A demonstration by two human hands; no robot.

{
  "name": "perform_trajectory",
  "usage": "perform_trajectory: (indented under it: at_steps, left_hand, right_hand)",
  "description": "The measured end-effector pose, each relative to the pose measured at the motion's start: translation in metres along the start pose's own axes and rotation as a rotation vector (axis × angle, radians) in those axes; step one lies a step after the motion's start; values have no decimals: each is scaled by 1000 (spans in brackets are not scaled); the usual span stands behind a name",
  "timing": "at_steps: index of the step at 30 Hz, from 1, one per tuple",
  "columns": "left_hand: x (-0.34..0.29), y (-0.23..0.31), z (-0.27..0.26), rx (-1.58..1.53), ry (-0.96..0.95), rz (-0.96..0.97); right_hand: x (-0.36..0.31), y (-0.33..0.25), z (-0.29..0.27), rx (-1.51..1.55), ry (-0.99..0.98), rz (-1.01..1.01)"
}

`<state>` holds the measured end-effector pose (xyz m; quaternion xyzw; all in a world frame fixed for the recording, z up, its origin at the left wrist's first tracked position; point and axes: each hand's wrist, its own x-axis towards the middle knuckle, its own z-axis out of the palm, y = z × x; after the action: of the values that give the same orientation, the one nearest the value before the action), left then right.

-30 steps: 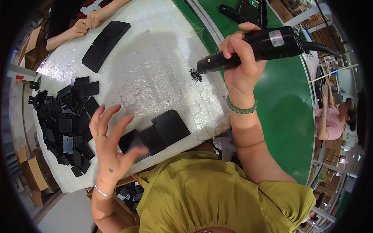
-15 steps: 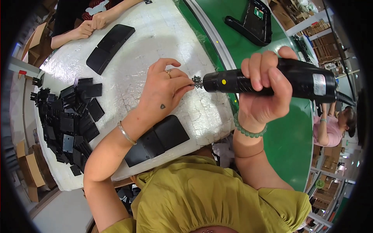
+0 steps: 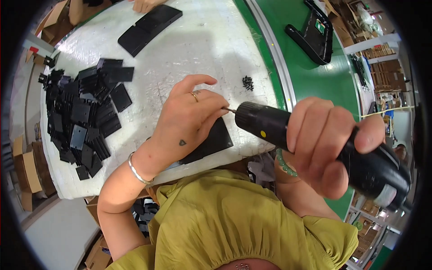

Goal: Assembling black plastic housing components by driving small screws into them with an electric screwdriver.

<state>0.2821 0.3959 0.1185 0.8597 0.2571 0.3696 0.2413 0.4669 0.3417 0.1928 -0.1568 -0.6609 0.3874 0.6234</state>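
Observation:
My right hand [image 3: 319,144] is wrapped round a black electric screwdriver [image 3: 265,123], which tilts with its tip toward the left. The thin bit reaches the pinched thumb and forefinger of my left hand [image 3: 189,114]; whatever lies between those fingertips is too small and hidden to make out. Below my left hand a flat black panel [image 3: 210,143] lies near the table's front edge, partly covered by the hand. A small heap of dark screws [image 3: 248,83] sits on the table just beyond the bit.
Many black plastic pieces [image 3: 81,112] are piled at the left of the white-covered table [image 3: 180,54]. Another black panel [image 3: 148,29] lies farther back, beside a co-worker's hand [image 3: 146,4]. On the green surface at the right rests a black casing [image 3: 315,40].
Both hands and the screwdriver have moved from the screw heap toward me, over the near panel. The screwdriver has tilted, its back end lower. The view has shifted too.

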Motion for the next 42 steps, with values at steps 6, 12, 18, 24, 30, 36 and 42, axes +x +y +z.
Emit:
perform_trajectory:
  at_steps: [6,12,18,24,30,36,42]
  left_hand:
    - [-47,-5,-42,-58,-100,-525]
    - [-67,-3,-36,-115,-198,-560]
    - [-65,-10,-27,-112,-353,-658]
    - [-66,-8,-23,-131,-314,-672]
    - [-70,-6,-21,-89,-269,-662]
    - [-73,-8,-20,-116,-253,-670]
    - [-72,-11,-15,-107,-199,-603]
  right_hand:
    - [-2,11,23,85,28,136]
    - [-2,22,46,160,-149,212]
    - [-5,32,62,88,-68,219]
    - [1,35,70,38,-68,308]
    - [5,38,83,-27,-122,310]
    - [6,42,82,-132,-194,301]
    - [9,38,75,-191,-263,299]
